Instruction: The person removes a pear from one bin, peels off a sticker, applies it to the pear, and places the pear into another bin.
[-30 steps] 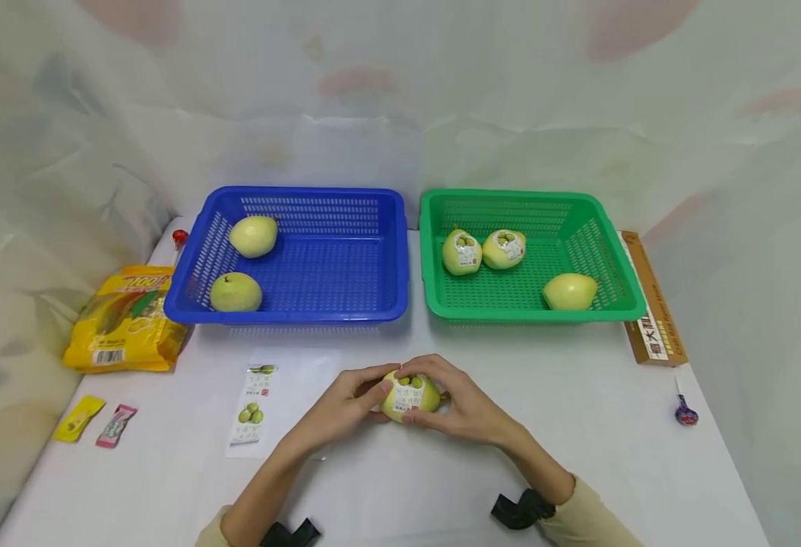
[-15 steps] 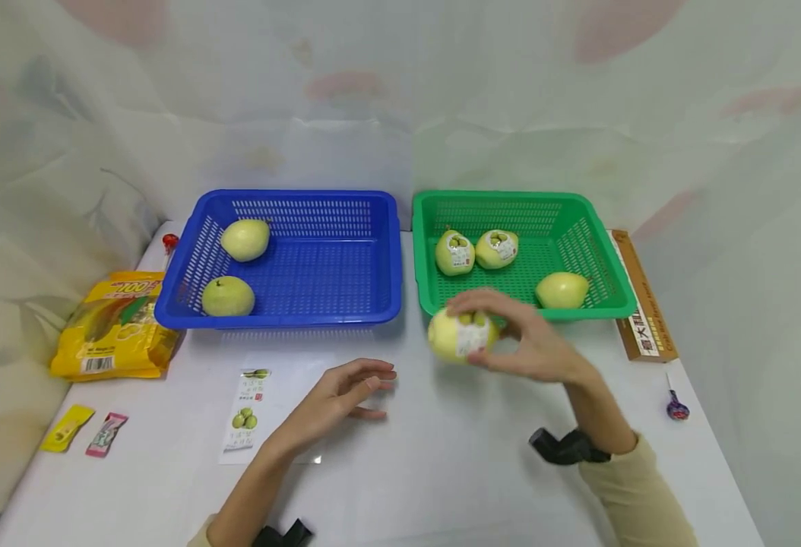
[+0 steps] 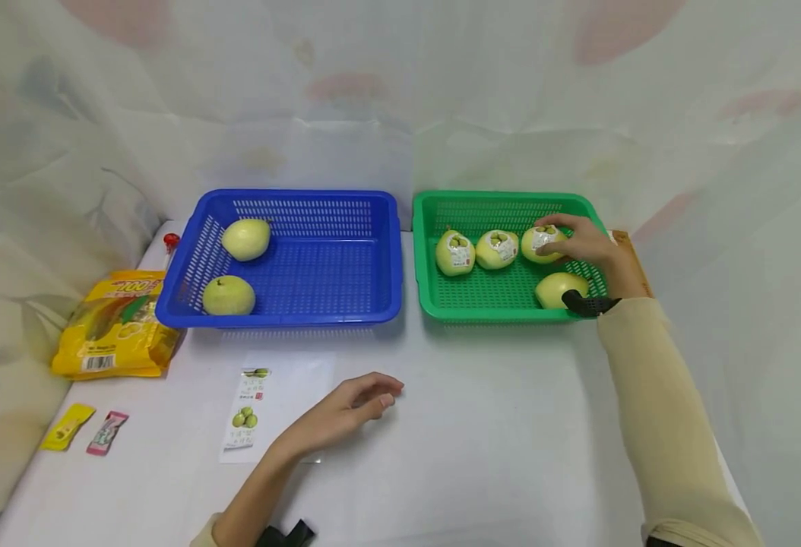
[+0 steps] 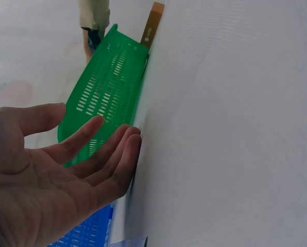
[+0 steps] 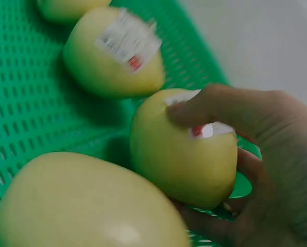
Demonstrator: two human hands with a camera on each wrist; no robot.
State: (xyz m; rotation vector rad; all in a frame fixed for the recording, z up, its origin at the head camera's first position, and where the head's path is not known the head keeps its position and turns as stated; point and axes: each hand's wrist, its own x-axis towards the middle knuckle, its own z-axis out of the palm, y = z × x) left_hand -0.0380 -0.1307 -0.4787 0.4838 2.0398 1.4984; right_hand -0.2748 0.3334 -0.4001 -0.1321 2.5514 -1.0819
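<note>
My right hand [image 3: 581, 243] grips a pale yellow-green pear [image 5: 179, 154] with a printed label on it, inside the green basket [image 3: 503, 311]. Two labelled pears, one at the far left [image 3: 455, 254] and one in the middle [image 3: 497, 250], sit beside it. In front lies another pear [image 3: 559, 289], with no label visible, partly behind my wrist strap. Above the white table my left hand [image 3: 342, 414] hangs with fingers loosely bent and nothing in it; the left wrist view shows its palm [image 4: 45, 180]. Close by it lies a label sheet [image 3: 246, 410].
A blue basket [image 3: 318, 319] at the back left holds two pears [image 3: 245, 240]. Left of it are a yellow snack bag [image 3: 116, 327], a lollipop [image 3: 171, 242] and two small wrapped sweets [image 3: 67, 427]. A brown box [image 3: 636, 262] stands behind my right arm.
My right hand has carried the labelled pear from the table's middle up and right into the green basket. My left hand has let go of it and stays near the label sheet.
</note>
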